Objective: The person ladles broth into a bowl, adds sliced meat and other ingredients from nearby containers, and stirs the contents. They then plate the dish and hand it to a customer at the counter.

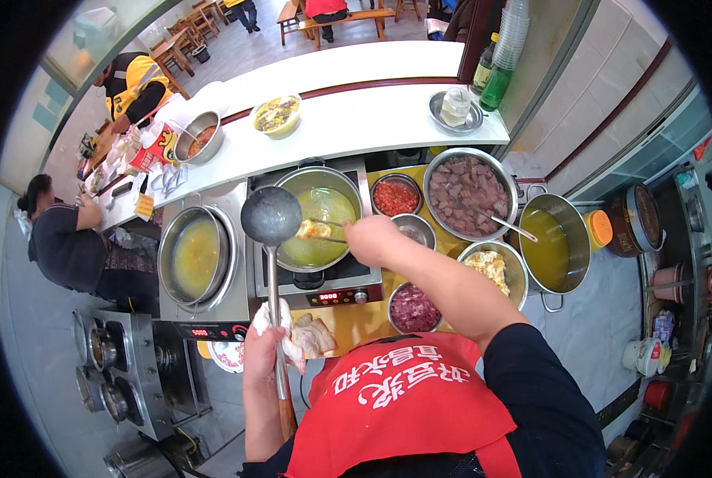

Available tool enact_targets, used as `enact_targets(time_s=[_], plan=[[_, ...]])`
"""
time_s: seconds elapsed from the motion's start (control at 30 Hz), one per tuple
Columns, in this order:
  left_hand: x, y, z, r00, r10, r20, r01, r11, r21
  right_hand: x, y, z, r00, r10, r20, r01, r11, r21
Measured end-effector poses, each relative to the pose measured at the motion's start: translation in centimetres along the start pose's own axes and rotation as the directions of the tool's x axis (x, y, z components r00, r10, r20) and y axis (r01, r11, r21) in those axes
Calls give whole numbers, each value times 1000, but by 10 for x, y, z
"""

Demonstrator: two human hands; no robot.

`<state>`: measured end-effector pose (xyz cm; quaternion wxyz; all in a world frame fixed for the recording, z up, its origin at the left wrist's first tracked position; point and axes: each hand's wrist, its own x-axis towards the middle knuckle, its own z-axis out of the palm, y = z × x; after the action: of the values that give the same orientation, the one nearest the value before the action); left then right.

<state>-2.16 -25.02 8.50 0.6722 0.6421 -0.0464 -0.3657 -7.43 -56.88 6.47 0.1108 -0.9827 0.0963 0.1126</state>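
My left hand (261,358) grips the long handle of a metal ladle (271,216); a white cloth (264,315) is by its fingers. The ladle's dark bowl is above the left rim of a pot (359,200) of yellowish broth. Over the same pot, my right hand (371,240) holds a thin two-pronged utensil (331,241), tongs or chopsticks. At the prongs' ends is a piece of pale, browned food (313,229), perhaps fried egg; I cannot tell whether it touches the broth. The pot stands on an induction cooker (335,297) with a lit display.
On the left, another broth pot (174,239) stands on a second cooker. Bowls of chopped red food (396,197), dark cubes (466,188), egg pieces (488,266) and minced meat (414,308) crowd the right, beside a tall pot (586,251). A white counter (356,116) runs behind. Two people stand left.
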Motion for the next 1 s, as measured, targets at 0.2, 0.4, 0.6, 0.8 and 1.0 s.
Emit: enact_targets(time_s=[0.2, 0.4, 0.6, 0.8, 1.0], plan=[[-23, 1, 12, 995, -98, -33, 93, 986, -138, -73, 30, -42, 985, 160, 58, -170, 950, 261], [-7, -5, 4, 996, -85, 5, 85, 996, -31, -274, 122, -23, 861, 491, -131, -390, 805, 447], [30, 10, 42, 984, -135, 115, 131, 990, 43, -372, 137, 73, 742, 617, 263, -656, 749, 92], [35, 24, 83, 948, -174, 266, 180, 984, 4, -345, 142, 114, 704, 591, 394, -644, 765, 5], [32, 8, 64, 974, -125, 188, 127, 992, 3, -358, 163, 84, 766, 550, 334, -597, 801, 50]])
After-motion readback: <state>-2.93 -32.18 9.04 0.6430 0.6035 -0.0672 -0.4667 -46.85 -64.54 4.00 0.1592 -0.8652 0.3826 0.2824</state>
